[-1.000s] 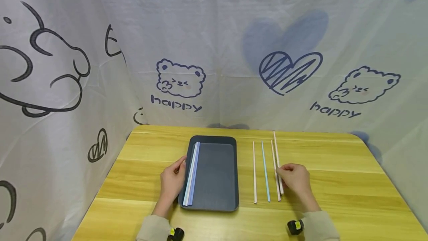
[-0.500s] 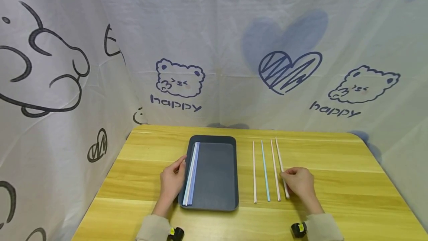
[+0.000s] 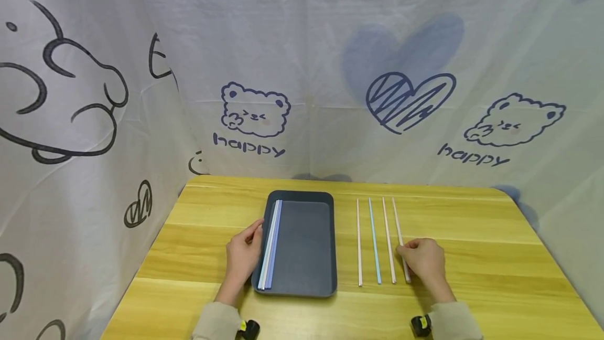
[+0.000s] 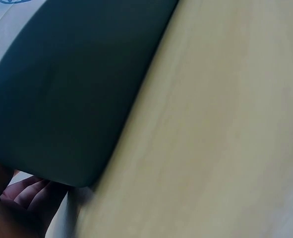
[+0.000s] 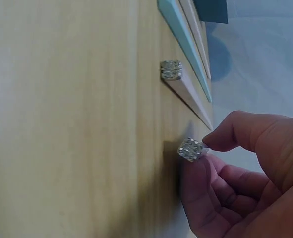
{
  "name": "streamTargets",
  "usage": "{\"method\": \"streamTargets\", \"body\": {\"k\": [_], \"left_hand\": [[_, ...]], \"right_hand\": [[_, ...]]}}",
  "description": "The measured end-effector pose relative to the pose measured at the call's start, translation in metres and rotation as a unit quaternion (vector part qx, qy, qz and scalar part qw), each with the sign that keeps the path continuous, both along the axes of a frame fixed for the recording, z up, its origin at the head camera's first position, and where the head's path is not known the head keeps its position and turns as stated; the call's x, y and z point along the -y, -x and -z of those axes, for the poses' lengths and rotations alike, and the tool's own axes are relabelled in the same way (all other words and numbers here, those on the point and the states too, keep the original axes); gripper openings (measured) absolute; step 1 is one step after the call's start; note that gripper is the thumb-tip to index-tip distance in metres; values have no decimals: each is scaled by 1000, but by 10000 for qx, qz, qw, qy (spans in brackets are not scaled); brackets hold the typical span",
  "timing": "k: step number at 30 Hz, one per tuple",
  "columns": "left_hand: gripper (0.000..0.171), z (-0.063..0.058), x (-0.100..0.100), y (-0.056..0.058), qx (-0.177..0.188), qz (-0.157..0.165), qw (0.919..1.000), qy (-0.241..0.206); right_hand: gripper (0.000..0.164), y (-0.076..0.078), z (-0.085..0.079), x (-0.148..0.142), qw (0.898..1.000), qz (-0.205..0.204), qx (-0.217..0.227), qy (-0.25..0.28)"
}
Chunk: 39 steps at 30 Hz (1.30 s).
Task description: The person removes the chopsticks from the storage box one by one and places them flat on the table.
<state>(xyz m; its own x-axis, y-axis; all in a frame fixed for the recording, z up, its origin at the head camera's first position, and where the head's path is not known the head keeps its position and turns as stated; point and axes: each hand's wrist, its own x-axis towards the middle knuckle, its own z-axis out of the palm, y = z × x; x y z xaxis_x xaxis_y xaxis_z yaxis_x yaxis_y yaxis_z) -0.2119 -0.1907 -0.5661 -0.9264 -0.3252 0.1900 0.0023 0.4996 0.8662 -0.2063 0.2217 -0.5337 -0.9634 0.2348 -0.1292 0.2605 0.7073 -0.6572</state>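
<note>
My right hand (image 3: 424, 261) pinches a pale pink chopstick (image 3: 397, 219) between thumb and fingers, near its lower part. Its glittery square end (image 5: 190, 149) faces the camera in the right wrist view, close over the table. To its left lie a pink chopstick (image 3: 388, 235), a light blue chopstick (image 3: 374, 240) and another pink chopstick (image 3: 359, 245), roughly parallel and apart. My left hand (image 3: 243, 256) grips the left rim of a dark grey tray (image 3: 306, 245). Several blue and whitish chopsticks (image 3: 270, 245) lie together along the tray's left side.
The wooden table (image 3: 491, 256) extends on both sides of the tray and chopsticks. A white printed cloth (image 3: 325, 135) hangs behind the table's back edge and along its left. A small black wrist camera (image 3: 421, 325) sits at the right sleeve.
My right hand has moved slightly right and toward me with its chopstick. That chopstick now lies apart from its neighbour, nearly parallel, ends about level. The left hand and tray stay still.
</note>
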Motion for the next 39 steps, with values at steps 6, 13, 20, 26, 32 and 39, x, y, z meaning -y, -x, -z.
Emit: {"method": "streamTargets", "body": {"k": [6, 13, 20, 26, 32, 39], "left_hand": [[27, 0, 0, 0, -21, 18, 10000, -61], [27, 0, 0, 0, -36, -6, 10000, -17], [27, 1, 0, 0, -9, -31, 10000, 18], [27, 0, -1, -1, 17, -5, 10000, -64], [27, -1, -1, -1, 47, -7, 10000, -83], [27, -1, -2, -1, 13, -62, 10000, -52]], "right_hand": [[25, -1, -1, 0, 10000, 29, 1, -71], [25, -1, -2, 2, 9998, 55, -51, -164], [24, 3, -15, 22, 9983, -107, -560, 75], [24, 7, -25, 48, 9912, -101, -350, 1271], [25, 11, -33, 78, 9737, -75, -142, 2272], [19, 12, -38, 114, 9699, -348, -195, 2401]]}}
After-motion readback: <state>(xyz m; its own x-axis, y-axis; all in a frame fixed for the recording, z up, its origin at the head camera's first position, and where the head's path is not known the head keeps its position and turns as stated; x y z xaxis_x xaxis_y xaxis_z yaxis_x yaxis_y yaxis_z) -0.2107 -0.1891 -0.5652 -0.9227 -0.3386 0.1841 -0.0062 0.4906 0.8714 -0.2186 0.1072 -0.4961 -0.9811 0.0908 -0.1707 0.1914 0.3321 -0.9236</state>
